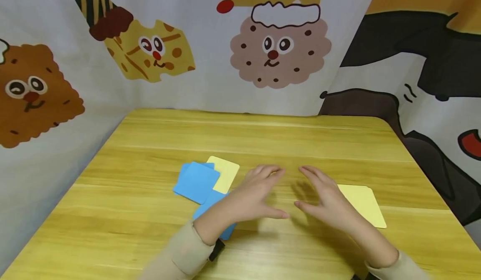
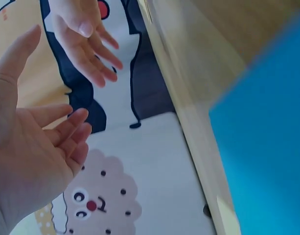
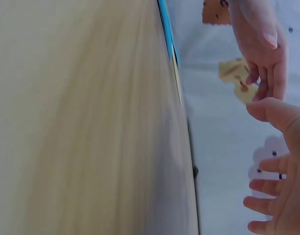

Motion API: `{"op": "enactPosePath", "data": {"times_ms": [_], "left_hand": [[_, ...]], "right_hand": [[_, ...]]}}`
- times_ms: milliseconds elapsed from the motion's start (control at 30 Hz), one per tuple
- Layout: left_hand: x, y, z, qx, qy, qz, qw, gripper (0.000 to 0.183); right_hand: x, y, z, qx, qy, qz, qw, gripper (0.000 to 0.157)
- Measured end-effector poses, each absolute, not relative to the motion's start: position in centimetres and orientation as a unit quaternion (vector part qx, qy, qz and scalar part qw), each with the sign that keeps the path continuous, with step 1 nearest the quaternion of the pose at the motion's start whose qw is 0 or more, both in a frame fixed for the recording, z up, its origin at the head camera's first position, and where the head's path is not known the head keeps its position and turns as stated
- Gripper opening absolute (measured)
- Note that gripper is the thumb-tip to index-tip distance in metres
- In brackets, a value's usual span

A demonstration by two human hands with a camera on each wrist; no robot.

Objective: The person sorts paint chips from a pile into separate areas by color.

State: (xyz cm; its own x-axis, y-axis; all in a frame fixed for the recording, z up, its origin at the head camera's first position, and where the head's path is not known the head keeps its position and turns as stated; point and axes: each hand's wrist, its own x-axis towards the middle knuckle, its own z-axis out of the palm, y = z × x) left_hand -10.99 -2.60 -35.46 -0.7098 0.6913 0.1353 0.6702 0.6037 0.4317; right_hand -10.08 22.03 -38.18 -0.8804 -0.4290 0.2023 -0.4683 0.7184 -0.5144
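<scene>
My left hand [image 1: 255, 194] hovers over the middle of the table with relaxed fingers and nothing in its grasp. Facing it across a small gap is my right hand [image 1: 325, 198], also holding nothing, its thumb spread from the fingers. Beside and partly behind the left wrist lie blue cards [image 1: 197, 182], several of them overlapping. A yellow card [image 1: 226, 173] is partly tucked under the blue ones. On the other side, another yellow card [image 1: 362, 204] lies next to the right hand, which covers part of it. Both palms face each other in the left wrist view.
The cards lie on a wooden table [image 1: 263, 136] with rounded far corners. Behind it hangs a white cloth [image 1: 210, 96] printed with cartoon biscuits and cheese. Dark straps show at both cuffs.
</scene>
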Motion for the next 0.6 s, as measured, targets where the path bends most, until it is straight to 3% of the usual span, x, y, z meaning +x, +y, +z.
{"op": "enactPosePath", "data": {"times_ms": [600], "left_hand": [[-11.6,-11.2,-35.4,0.321,0.905,0.28,0.01,0.096]], "right_hand": [[-9.6,14.5,-38.7,0.249,-0.916,0.313,0.028,0.088]]}}
